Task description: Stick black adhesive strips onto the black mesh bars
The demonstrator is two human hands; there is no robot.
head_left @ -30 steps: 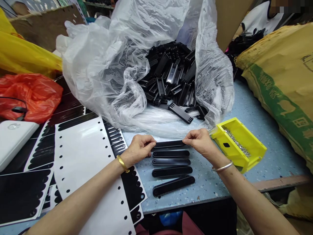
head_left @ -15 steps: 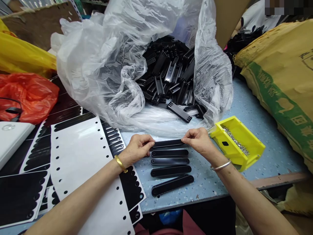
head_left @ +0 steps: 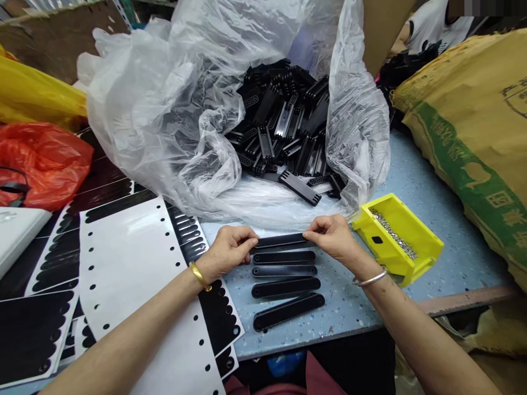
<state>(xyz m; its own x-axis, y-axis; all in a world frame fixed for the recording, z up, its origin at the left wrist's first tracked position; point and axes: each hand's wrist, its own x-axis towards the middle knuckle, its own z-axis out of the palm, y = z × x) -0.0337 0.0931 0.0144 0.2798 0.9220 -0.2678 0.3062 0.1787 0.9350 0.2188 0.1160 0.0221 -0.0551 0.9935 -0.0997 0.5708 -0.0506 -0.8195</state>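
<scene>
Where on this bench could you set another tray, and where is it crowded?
Bare speckled blue tabletop lies right of the yellow plastic tray, up to the green-striped yellow sack, and between it and the black plastic bars. The left is crowded with white-and-black punched sheets, the back with a clear plastic bag.

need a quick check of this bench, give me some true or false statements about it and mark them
1. The left hand and right hand both hold one black bar. True.
2. Four more bars lie on the table below it. True.
3. The yellow bin holds black bars. False: it holds small metal pieces.
4. The black parts lie loose on the table. False: they lie in a clear plastic bag.
</scene>
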